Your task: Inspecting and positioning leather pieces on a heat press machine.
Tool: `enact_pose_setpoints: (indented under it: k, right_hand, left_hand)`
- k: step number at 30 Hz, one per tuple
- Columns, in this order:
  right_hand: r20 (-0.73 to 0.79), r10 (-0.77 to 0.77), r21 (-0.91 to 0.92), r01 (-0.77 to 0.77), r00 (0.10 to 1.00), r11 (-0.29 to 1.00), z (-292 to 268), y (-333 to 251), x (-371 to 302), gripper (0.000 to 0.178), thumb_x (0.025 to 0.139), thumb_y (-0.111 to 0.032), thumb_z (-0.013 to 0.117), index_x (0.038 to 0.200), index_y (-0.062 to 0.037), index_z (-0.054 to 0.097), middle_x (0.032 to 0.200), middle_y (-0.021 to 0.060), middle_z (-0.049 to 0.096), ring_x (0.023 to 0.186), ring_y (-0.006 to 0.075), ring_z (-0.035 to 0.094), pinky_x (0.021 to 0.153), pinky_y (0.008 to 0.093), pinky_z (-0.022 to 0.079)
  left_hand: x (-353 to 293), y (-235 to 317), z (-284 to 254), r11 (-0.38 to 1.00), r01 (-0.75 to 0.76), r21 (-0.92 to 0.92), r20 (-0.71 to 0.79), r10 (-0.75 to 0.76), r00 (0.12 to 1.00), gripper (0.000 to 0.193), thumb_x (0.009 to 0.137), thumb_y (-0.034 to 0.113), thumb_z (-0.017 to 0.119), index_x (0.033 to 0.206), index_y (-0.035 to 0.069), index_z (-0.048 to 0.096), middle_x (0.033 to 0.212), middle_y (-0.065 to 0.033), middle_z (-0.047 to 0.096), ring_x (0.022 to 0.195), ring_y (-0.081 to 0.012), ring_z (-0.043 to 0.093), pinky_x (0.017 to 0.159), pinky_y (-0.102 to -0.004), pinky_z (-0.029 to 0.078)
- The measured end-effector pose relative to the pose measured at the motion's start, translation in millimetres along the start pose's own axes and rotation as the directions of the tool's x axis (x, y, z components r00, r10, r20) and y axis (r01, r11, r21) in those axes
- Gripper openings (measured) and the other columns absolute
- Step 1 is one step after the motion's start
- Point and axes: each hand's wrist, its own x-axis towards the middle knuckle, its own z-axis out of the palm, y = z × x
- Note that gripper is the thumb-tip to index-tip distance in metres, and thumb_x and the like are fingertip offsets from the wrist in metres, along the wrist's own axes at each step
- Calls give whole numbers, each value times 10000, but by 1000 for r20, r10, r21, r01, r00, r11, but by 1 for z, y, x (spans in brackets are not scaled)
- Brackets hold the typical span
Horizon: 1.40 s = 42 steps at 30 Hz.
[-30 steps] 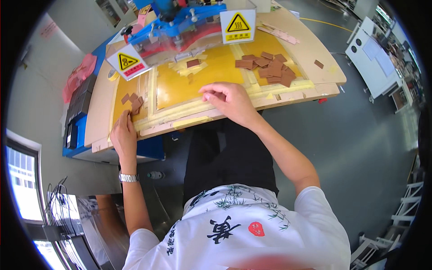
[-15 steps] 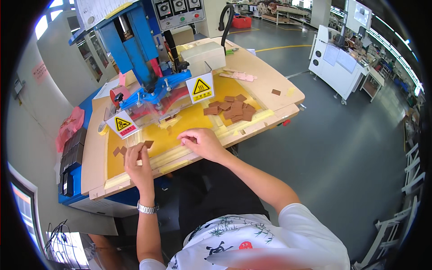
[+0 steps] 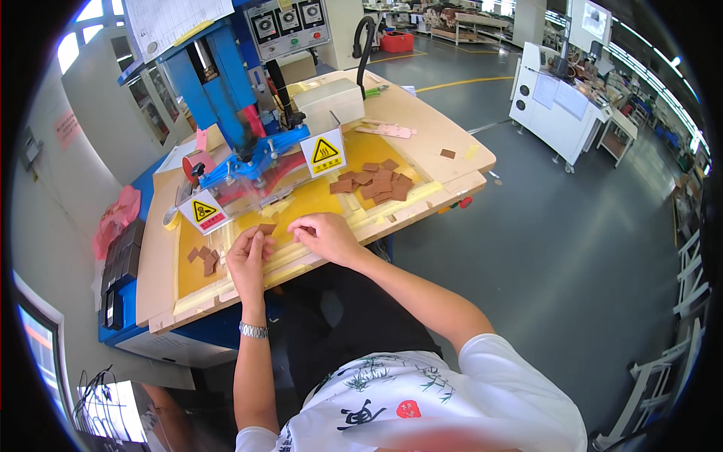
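My left hand (image 3: 247,260) pinches a small brown rectangular leather-like piece (image 3: 266,228) above the near edge of the yellow work surface (image 3: 194,282). Close by on its right, my right hand (image 3: 329,236) has its fingers curled together; whatever they may hold is hidden. A few loose brown pieces (image 3: 208,265) lie left of my left hand. Beyond my right hand sits a larger heap of similar pieces (image 3: 382,183). Behind both hands stands the blue press machine (image 3: 248,154), with clear guards and warning signs around its head.
One brown piece (image 3: 448,154) lies apart on the wooden table (image 3: 429,135) at the right. A white box (image 3: 329,102) and a control panel (image 3: 288,29) are behind the press. A tape roll (image 3: 172,218) and black bins (image 3: 120,260) are at the left.
My left hand has moved right and slightly away from me with its brown piece, leaving the small left group in plainer sight. My right hand has shifted slightly left, nearer to it.
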Motion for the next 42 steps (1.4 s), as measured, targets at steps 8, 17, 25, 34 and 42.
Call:
enact_pose_setpoints:
  k: [8, 17, 25, 34, 42]
  right_hand:
    - [-19, -36, -67, 35, 999, 997, 2, -1, 0, 170, 989, -135, 701, 1100, -45, 792, 902, 108, 799, 820, 256, 774, 761, 368, 593]
    - [-59, -73, -63, 70, 996, 996, 4, -1, -2, 156, 969, -150, 713, 1053, -45, 792, 908, 138, 783, 847, 316, 759, 768, 411, 586]
    - [-40, -93, -82, 89, 995, 993, 3, -1, -3, 160, 983, -112, 699, 1097, -29, 776, 921, 117, 785, 852, 288, 766, 774, 382, 587]
    - [-30, -83, -85, 80, 996, 993, 1, -4, -7, 200, 971, -104, 718, 1150, -26, 766, 955, 111, 791, 860, 267, 773, 785, 365, 592]
    - [39, 13, -64, -10, 999, 998, -2, -10, -1, 339, 943, -115, 767, 1275, -52, 739, 964, 76, 791, 822, 198, 747, 764, 337, 590]
  left_hand:
    - [4, 1, -1, 1000, -10, -6, 23, 10, 1000, 225, 1111, 160, 631, 1173, -22, 748, 975, -66, 798, 761, -80, 692, 630, -219, 497]
    - [2, -5, -3, 998, 36, 44, 59, -39, 998, 147, 1068, 73, 674, 1174, 5, 752, 962, 0, 772, 788, -57, 679, 651, -191, 464]
    - [-1, 3, -1, 998, 36, 59, 61, -40, 997, 164, 1063, 26, 657, 1210, 2, 725, 956, 2, 755, 788, -43, 619, 687, -200, 469]
    - [-1, 0, 0, 996, 16, 89, 94, -24, 995, 169, 1061, 17, 650, 1208, -31, 717, 989, -15, 739, 867, -64, 658, 759, -212, 522]
    - [3, 7, 15, 998, 39, 50, 97, -44, 994, 156, 1047, -16, 655, 1186, -45, 720, 1006, -57, 769, 904, -110, 714, 828, -246, 581]
